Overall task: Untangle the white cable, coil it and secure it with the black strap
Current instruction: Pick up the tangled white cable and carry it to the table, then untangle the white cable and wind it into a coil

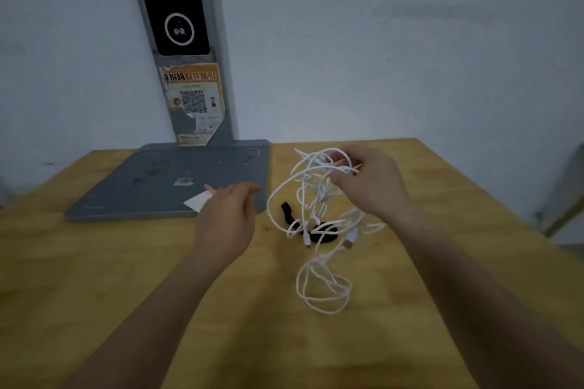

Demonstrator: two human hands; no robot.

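Note:
A tangled white cable hangs in loops from my right hand, which grips its upper strands above the wooden table. Lower loops of the cable rest on the table near its front. Two white plugs dangle by the black strap, which lies flat on the table under the tangle. My left hand hovers left of the cable with its fingers loosely curled and apart, holding nothing and not touching the cable.
A grey stand base with a tall post carrying a dark screen and an orange QR sticker sits at the back left. A white paper scrap lies on it. The table's right edge drops off at the right.

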